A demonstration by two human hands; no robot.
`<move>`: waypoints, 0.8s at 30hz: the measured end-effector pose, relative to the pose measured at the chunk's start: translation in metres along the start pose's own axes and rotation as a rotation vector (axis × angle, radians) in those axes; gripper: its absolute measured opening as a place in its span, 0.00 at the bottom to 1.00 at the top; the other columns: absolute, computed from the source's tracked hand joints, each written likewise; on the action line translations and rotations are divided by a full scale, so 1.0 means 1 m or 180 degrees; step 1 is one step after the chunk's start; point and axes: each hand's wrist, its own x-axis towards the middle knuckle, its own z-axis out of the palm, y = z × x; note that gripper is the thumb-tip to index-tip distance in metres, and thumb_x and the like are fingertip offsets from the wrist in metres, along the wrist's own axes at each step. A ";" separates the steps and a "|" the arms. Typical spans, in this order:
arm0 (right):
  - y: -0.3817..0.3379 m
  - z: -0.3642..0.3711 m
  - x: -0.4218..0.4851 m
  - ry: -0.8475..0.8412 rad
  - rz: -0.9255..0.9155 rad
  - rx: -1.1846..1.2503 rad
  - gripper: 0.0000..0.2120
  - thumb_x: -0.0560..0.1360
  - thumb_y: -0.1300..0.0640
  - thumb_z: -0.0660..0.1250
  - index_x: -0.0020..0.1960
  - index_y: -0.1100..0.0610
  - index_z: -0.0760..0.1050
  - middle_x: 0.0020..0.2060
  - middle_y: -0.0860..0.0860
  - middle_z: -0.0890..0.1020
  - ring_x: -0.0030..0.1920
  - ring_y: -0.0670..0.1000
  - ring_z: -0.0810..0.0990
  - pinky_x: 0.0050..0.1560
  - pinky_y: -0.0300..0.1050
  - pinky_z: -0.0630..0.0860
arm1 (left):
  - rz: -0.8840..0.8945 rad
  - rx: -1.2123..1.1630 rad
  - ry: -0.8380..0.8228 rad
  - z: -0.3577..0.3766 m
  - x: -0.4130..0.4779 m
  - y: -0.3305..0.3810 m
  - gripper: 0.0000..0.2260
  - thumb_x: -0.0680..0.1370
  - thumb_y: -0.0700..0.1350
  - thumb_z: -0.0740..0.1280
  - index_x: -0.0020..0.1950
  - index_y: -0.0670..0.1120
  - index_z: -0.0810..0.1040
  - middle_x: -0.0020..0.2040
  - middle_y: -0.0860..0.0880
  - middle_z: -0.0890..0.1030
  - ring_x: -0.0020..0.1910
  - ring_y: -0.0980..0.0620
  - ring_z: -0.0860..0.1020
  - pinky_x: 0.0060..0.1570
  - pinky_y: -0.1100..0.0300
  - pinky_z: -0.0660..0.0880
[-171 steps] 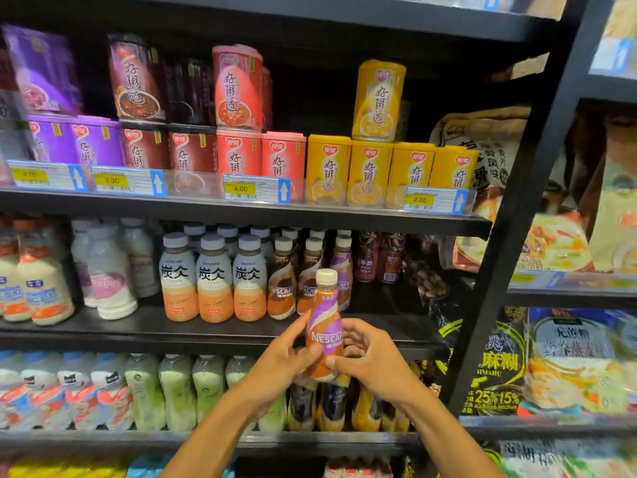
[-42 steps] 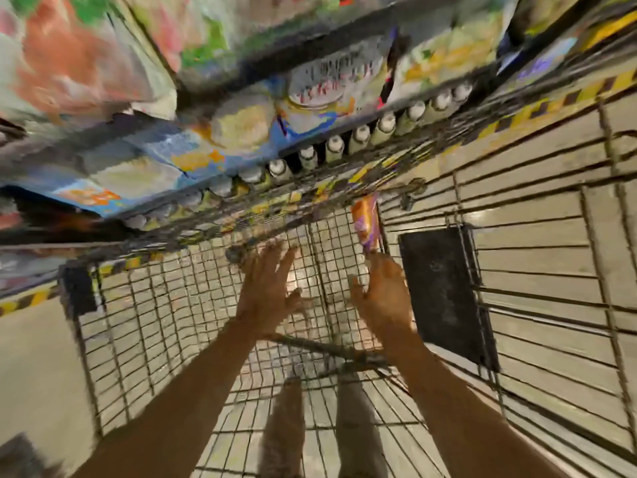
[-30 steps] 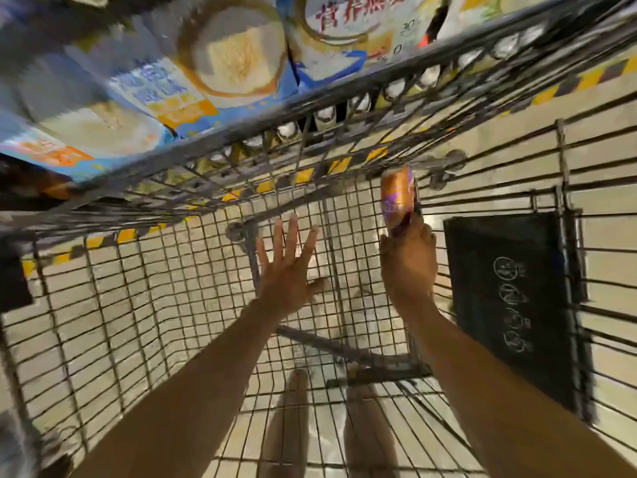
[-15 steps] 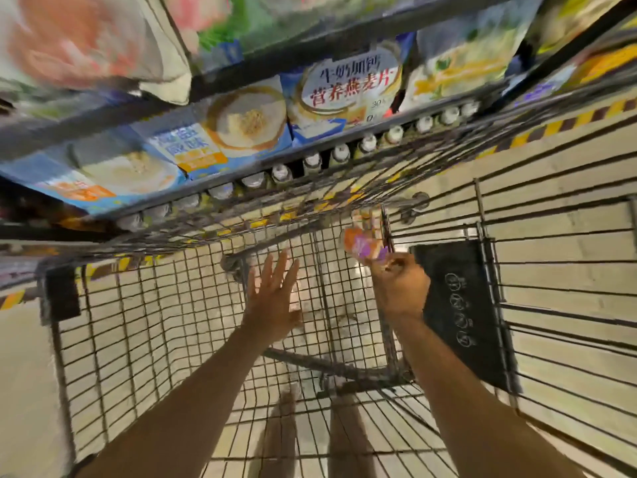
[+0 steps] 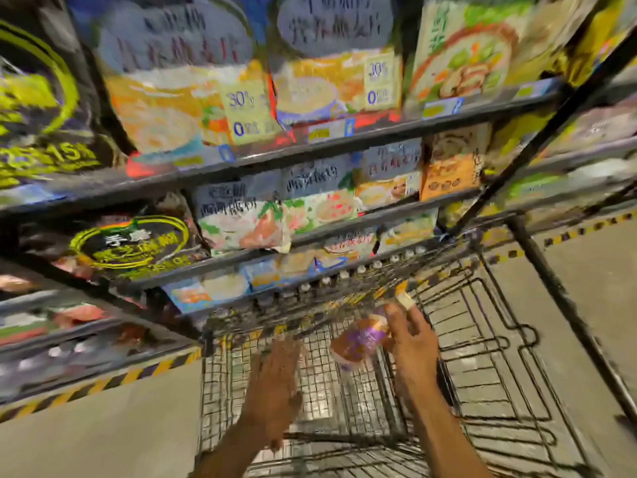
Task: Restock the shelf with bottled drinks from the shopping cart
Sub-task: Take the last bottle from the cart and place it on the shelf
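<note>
right hand (image 5: 412,343) gripping bottle (image 5: 362,339), above cart (image 5: 482,357)

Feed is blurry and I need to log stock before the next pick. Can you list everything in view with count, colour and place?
Plastic drink bottle with purple and orange label: one, cream cap, tilted above the cart.
Grey wire shopping cart: one, lower centre.
Dark metal shelf rack: one, several tiers, upper half.
Blue and orange food bags: several, upper tiers; too blurred to count.
Black bags with yellow-green print: at least two, left side.
White-capped bottles: one row, low tier behind the cart's far rim.
Yellow and black floor tape: one strip, along the rack's base.
Left hand: one, fingers spread, over the cart.
Right hand: one, grips the bottle.
</note>
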 end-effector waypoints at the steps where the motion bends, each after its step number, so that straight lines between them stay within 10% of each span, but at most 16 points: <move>1: -0.016 0.001 -0.010 -0.0105 -0.0063 0.0001 0.24 0.72 0.34 0.73 0.61 0.48 0.82 0.54 0.53 0.87 0.52 0.51 0.86 0.58 0.59 0.83 | -0.0017 0.0048 0.0051 -0.015 -0.014 0.003 0.42 0.76 0.57 0.66 0.83 0.55 0.44 0.82 0.51 0.38 0.82 0.45 0.40 0.78 0.48 0.38; 5: -0.077 0.011 -0.058 -0.0707 -0.0484 -0.0306 0.30 0.80 0.35 0.63 0.76 0.51 0.70 0.71 0.53 0.77 0.64 0.54 0.80 0.60 0.50 0.79 | -0.0145 -0.0035 0.0446 -0.066 -0.078 0.008 0.34 0.80 0.61 0.58 0.83 0.52 0.54 0.83 0.51 0.47 0.83 0.42 0.49 0.77 0.51 0.40; 10: -0.134 0.037 -0.133 -0.1533 -0.0328 0.0296 0.18 0.86 0.51 0.56 0.75 0.52 0.65 0.60 0.50 0.75 0.45 0.41 0.77 0.35 0.24 0.73 | -0.0531 -0.0128 0.1049 -0.103 -0.166 -0.001 0.36 0.79 0.65 0.59 0.83 0.54 0.51 0.82 0.54 0.45 0.82 0.48 0.45 0.78 0.48 0.41; 12: -0.147 0.049 -0.162 -0.1938 -0.0175 0.0477 0.12 0.82 0.51 0.66 0.65 0.49 0.71 0.50 0.49 0.77 0.40 0.43 0.80 0.39 0.33 0.78 | -0.0674 -0.0163 0.1127 -0.114 -0.199 -0.009 0.36 0.80 0.68 0.56 0.83 0.55 0.49 0.82 0.55 0.41 0.82 0.50 0.41 0.77 0.47 0.38; 16: -0.168 0.077 -0.215 -0.2625 -0.0390 0.0311 0.42 0.57 0.58 0.85 0.66 0.61 0.68 0.54 0.61 0.81 0.52 0.60 0.84 0.44 0.51 0.83 | -0.1131 -0.0263 0.1351 -0.153 -0.259 -0.022 0.37 0.80 0.58 0.64 0.83 0.56 0.47 0.82 0.57 0.38 0.82 0.52 0.37 0.80 0.45 0.41; 24: -0.217 0.164 -0.335 -0.3067 -0.1131 0.0078 0.14 0.74 0.57 0.77 0.56 0.58 0.77 0.48 0.62 0.86 0.47 0.56 0.86 0.52 0.56 0.83 | -0.1235 -0.0103 0.1966 -0.232 -0.345 -0.094 0.37 0.79 0.56 0.66 0.83 0.53 0.50 0.83 0.55 0.41 0.82 0.50 0.38 0.79 0.45 0.38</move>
